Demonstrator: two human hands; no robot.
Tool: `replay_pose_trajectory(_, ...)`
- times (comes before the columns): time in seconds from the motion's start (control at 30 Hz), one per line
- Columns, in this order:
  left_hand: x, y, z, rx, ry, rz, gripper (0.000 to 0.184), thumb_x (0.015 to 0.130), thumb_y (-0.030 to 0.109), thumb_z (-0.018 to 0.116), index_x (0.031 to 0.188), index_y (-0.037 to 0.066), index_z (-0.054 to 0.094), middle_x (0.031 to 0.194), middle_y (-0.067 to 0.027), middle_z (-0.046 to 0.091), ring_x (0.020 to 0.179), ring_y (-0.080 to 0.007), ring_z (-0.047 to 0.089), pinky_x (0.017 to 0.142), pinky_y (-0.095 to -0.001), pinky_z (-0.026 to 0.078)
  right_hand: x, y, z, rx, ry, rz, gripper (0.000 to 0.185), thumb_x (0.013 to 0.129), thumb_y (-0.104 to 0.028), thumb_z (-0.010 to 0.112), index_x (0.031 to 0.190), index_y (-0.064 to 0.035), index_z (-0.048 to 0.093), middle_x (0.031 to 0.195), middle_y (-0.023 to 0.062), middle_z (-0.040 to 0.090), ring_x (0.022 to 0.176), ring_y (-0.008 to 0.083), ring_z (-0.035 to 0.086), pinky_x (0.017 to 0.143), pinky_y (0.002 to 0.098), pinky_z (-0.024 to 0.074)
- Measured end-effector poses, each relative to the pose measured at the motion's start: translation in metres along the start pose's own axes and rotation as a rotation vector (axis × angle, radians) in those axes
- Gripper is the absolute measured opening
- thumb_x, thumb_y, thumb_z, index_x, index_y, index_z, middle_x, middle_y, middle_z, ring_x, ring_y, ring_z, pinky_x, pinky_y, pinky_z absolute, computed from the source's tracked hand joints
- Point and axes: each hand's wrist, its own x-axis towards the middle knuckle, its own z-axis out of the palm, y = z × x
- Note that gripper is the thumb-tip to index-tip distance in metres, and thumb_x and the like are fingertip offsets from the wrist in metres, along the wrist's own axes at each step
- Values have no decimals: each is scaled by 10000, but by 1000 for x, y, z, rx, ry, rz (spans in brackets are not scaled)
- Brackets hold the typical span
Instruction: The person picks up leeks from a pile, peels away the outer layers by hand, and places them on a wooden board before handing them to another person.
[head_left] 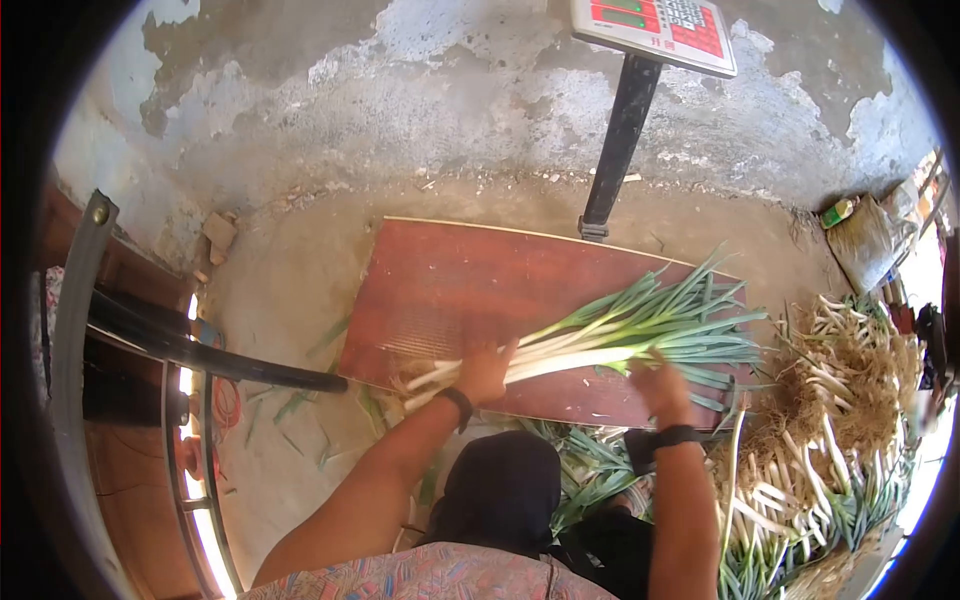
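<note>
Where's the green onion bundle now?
Head view, centre-right: the green onion bundle lies across the red board, left hand at its white stalks, green tops rightward.

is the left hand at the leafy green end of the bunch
No, the left hand is at the white stalks, while the green leaves spread near the right hand.

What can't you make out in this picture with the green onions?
In the head view:
Scale head: cut off by top edge; readings too small.
Right hand: fingers blurred, grip unclear.
Green onions: partly hidden beneath left hand.
Lower greens: partly hidden by board and knee.
</note>
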Motion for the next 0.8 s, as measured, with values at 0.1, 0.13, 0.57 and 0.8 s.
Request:
replay_pose_trajectory(0.1, -9, 3, 6, -44, -39, 33, 724, 631, 138, 641, 1282, 99, 327, 1000, -195, 506, 921, -338, 511, 780, -414, 409, -23, 48, 81, 878, -20, 333, 551, 872, -339, 468, 1296, -46, 273, 1159, 190, 480, 966, 297, 506, 821, 402, 424)
replay_pose_trajectory(0.13, -11, 1, 13, -125, -68, 37, 722, 631, 142, 642, 1278, 83, 325, 1014, -206, 504, 884, -348, 532, 743, -407, 439, -21, 64, 95, 856, -92, 463, 668, 844, -386, 502, 1325, -41, 192, 1254, 197, 384, 1056, 334, 457, 877, 443, 382)
replay_pose_trajectory(0.57, -66, 15, -24, -278, -113, 236, 684, 612, 166, 676, 1205, 42, 358, 1051, -211, 514, 899, -386, 532, 735, -427, 447, -38, 34, 152, 1528, -112, 369, 675, 771, -447, 567, 1271, -67, 320, 1255, 134, 390, 1166, 302, 345, 986, 456, 251)
replay_pose_trajectory(0.8, -72, 58, -132, 24, 101, 177, 618, 618, 68, 586, 1197, -14, 387, 904, -149, 523, 777, -287, 550, 660, -368, 452, -28, -36, 147, 1685, -156, 90, 593, 644, -340, 726, 1132, -105, 486, 1135, 52, 516, 1093, 251, 431, 976, 439, 295)
